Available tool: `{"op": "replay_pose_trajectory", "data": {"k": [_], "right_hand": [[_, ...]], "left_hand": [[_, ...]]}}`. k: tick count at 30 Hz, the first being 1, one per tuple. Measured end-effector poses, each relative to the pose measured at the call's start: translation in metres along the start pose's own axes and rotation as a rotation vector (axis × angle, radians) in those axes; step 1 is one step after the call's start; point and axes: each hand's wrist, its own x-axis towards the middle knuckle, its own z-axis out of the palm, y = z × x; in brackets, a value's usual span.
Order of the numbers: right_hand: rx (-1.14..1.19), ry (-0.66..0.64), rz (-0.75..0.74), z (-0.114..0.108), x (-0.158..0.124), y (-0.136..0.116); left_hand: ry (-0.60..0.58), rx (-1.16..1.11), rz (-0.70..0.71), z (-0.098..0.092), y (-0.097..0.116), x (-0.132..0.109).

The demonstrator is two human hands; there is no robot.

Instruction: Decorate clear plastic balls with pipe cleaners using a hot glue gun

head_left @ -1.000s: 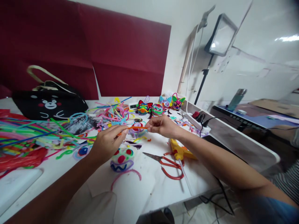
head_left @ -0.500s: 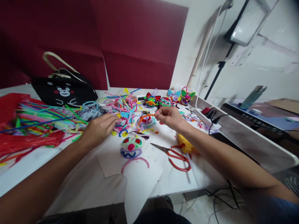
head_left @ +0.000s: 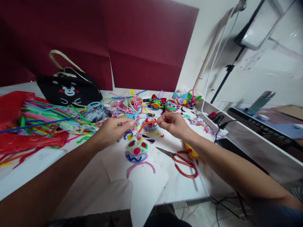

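Note:
My right hand [head_left: 172,123] pinches one end of a bent orange pipe cleaner [head_left: 144,125], which curves down to the left. My left hand [head_left: 116,130] hovers by the pipe cleaner's other side, fingers stretched out, with nothing visible in them. Below the hands lies a round face ornament [head_left: 136,150] with red eyes, a pink nose and a blue zigzag mouth. A curved pink pipe cleaner [head_left: 141,164] rests just in front of it on white paper [head_left: 144,192]. Behind the orange piece sits another red-and-white striped ball [head_left: 151,123], partly covered.
Orange-handled scissors [head_left: 186,164] and a yellow glue gun [head_left: 191,150] lie at right. Several finished ornaments [head_left: 170,104] stand at the back. A red bag [head_left: 47,140] of pipe cleaners and a black bag [head_left: 71,91] are left. A power strip [head_left: 214,121] runs along the right edge.
My left hand has moved right, closer to the orange pipe cleaner, and its fingers have stretched out. My right hand still holds the pipe cleaner. The view has shifted slightly.

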Motion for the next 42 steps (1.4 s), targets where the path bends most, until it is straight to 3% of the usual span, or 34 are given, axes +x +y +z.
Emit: {"op": "replay_pose_trajectory", "data": {"k": [2,5,12,18,22,26,30,33,39,42], "right_hand": [[-0.015,0.004,-0.025,0.002,-0.002,-0.002],[-0.053,0.024,-0.071,0.002,-0.005,-0.004],[-0.083,-0.010,-0.137,-0.006,-0.014,-0.008],[-0.150,0.041,-0.041,-0.035,-0.042,-0.008],[-0.319,0.075,-0.027,-0.058,-0.081,-0.005],[-0.469,0.111,0.022,-0.066,-0.122,0.004],[-0.502,0.113,0.039,-0.061,-0.147,0.010],[-0.491,0.125,0.017,-0.050,-0.151,0.008],[-0.358,-0.085,-0.031,-0.023,-0.127,-0.006],[-0.371,-0.150,-0.054,-0.016,-0.110,-0.010]], "left_hand": [[-0.133,-0.131,-0.057,0.010,0.018,-0.001],[-0.177,-0.299,-0.090,0.023,0.031,0.000],[-0.200,-0.472,-0.171,0.040,0.030,0.008],[-0.155,-0.367,-0.117,0.039,0.022,0.010],[-0.089,-0.228,-0.011,0.031,0.025,0.013],[-0.044,-0.024,0.106,0.026,0.031,0.016],[0.035,0.130,0.218,0.022,0.031,0.018],[0.062,0.152,0.205,0.019,0.024,0.019],[-0.043,0.046,0.084,0.011,0.008,0.014],[-0.036,0.068,0.056,0.007,0.008,0.009]]}}
